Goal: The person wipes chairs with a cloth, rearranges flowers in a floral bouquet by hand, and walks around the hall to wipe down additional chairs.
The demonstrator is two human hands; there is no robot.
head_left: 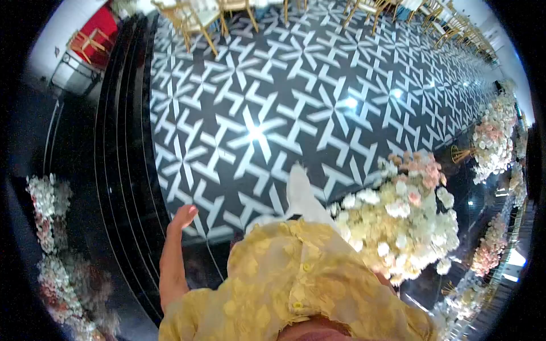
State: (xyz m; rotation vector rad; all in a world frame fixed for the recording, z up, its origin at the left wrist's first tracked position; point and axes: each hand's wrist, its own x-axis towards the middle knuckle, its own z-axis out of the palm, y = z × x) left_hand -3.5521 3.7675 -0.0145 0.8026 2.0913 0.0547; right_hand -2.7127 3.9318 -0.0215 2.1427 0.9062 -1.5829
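A large bunch of artificial-looking flowers [392,227], white, cream and pale pink, is close against my right side. My right forearm [384,279] runs in under the blooms, and they hide that hand and its fingers. The flowers overlap the edge of my white trousers and yellow patterned shirt. Away from my body on the other side, my left hand [185,216] hangs over the edge of the patterned floor. Its fingers are loosely bent, and nothing shows in it.
Black steps [122,142] run along the left of the black-and-white patterned floor [267,85]. Wooden chairs [196,23] line the far side. More flower arrangements [495,139] stand at the right, one on a gold stand [462,154]. White and pink flowers [48,216] border the left.
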